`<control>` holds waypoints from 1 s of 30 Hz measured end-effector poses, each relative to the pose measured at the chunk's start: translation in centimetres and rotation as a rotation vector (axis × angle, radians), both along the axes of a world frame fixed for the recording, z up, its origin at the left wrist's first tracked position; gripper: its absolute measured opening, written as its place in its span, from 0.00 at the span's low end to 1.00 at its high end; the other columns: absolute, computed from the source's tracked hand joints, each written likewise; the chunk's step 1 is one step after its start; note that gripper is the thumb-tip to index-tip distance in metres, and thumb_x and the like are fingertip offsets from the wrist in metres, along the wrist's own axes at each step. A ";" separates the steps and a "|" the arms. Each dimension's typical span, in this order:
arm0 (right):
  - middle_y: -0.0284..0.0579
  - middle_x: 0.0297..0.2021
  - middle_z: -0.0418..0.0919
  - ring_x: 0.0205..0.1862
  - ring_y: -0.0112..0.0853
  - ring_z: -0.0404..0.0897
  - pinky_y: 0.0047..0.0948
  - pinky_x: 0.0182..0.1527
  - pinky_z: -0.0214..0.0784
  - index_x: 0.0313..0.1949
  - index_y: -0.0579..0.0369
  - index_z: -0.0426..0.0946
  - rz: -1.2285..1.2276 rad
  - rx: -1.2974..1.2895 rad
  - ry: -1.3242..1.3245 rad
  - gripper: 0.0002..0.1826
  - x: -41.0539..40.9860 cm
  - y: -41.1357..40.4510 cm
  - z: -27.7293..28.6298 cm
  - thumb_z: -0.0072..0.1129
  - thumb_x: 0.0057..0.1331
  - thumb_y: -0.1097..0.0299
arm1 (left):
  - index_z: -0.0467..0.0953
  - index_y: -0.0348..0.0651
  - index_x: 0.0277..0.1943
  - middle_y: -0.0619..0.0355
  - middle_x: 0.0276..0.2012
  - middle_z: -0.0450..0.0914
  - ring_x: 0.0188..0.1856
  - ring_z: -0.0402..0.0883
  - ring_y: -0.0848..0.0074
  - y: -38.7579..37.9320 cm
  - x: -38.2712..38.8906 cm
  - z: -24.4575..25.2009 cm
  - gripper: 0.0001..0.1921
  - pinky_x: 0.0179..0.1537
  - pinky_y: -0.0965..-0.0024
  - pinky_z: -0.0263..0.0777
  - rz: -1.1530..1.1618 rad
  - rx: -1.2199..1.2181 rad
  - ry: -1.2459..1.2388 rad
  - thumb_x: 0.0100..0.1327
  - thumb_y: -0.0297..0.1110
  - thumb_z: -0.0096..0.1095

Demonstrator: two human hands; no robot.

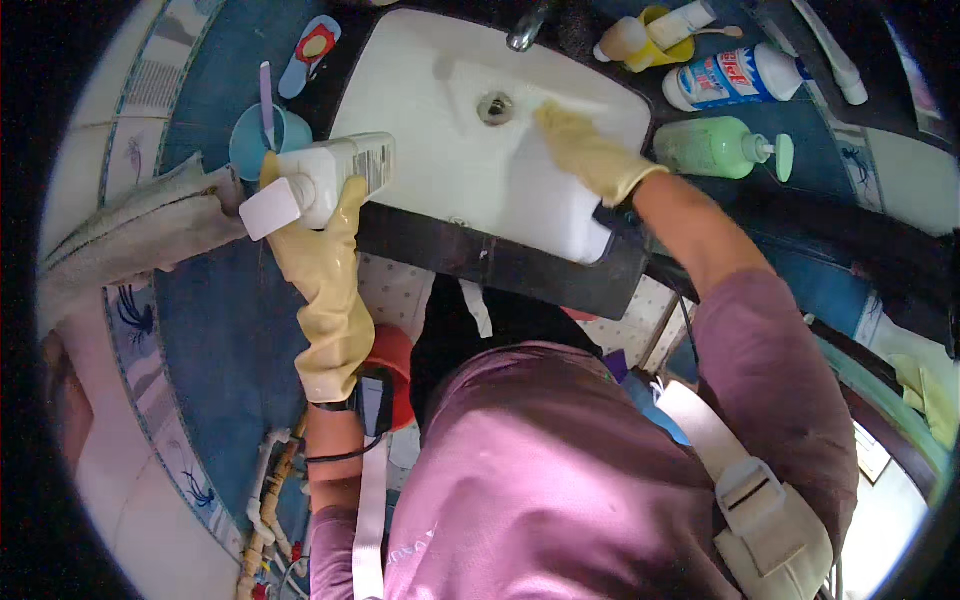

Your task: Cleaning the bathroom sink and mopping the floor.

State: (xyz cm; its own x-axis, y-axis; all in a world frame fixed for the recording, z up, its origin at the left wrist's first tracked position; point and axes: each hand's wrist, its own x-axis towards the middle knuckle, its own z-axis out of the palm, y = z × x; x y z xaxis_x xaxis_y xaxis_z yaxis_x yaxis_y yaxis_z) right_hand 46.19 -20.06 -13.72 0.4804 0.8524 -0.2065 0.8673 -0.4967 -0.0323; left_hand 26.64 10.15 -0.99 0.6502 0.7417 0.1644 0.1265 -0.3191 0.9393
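Note:
My left hand [319,259], in a cream rubber glove, grips a white plastic bottle [328,176] with a square white cap [271,208]. The bottle is tilted at the left rim of a white washbasin [420,82], and its cap points toward the lower left. Inside the basin, my gloved right hand [589,154] is low near the right side, its fingertips just right of the metal drain [496,109]. Those fingers look curled and blurred, so anything under them is hidden. A chrome faucet [526,31] juts over the basin's far edge.
On the right stand or lie a green pump bottle [701,148], a white-and-blue bottle [735,79] and a yellow cup [679,51]. At left are a light-blue cup [244,142], a slipper-shaped object [296,75] and a hanging cloth [142,225]. A red bucket [397,349] sits below.

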 end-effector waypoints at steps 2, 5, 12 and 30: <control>0.51 0.73 0.55 0.76 0.38 0.52 0.35 0.76 0.38 0.70 0.61 0.58 -0.027 0.117 0.793 0.32 -0.8 -2.9 -4.8 0.46 0.65 0.79 | 0.63 0.35 0.67 0.47 0.58 0.71 0.57 0.74 0.65 -0.2 0.6 -0.1 0.42 0.59 0.66 0.69 -0.071 0.031 0.101 0.49 0.21 0.78; 0.61 0.63 0.69 0.65 0.48 0.69 0.40 0.67 0.60 0.63 0.64 0.66 0.161 -0.168 0.791 0.30 -4.6 -1.2 -5.2 0.54 0.59 0.71 | 0.64 0.35 0.66 0.48 0.58 0.70 0.56 0.74 0.66 -0.4 0.1 -1.8 0.41 0.59 0.66 0.70 -0.068 0.027 0.012 0.49 0.21 0.78; 0.60 0.64 0.68 0.68 0.45 0.66 0.37 0.70 0.55 0.62 0.67 0.68 0.082 0.126 0.447 0.28 -1.2 -4.6 4.4 0.51 0.61 0.74 | 0.66 0.34 0.65 0.48 0.58 0.71 0.56 0.74 0.65 -2.2 3.0 -2.4 0.39 0.58 0.65 0.71 -0.186 -0.145 -0.006 0.48 0.23 0.78; 0.54 0.61 0.72 0.62 0.43 0.72 0.33 0.65 0.61 0.65 0.57 0.66 -0.261 -0.052 0.782 0.26 -2.7 1.9 0.3 0.47 0.67 0.70 | 0.66 0.31 0.61 0.42 0.56 0.74 0.58 0.73 0.56 -6.0 15.3 -7.3 0.42 0.60 0.59 0.66 -0.115 -0.281 0.325 0.47 0.43 0.81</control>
State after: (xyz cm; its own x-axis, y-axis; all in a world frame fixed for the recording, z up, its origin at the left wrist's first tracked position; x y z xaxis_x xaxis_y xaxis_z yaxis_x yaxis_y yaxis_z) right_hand 43.47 -18.16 -13.42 0.3625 0.7136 -0.5995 0.4604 -0.6964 -0.5505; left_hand 41.99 4.17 -8.32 0.7155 0.6486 -0.2597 0.4084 -0.0866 0.9087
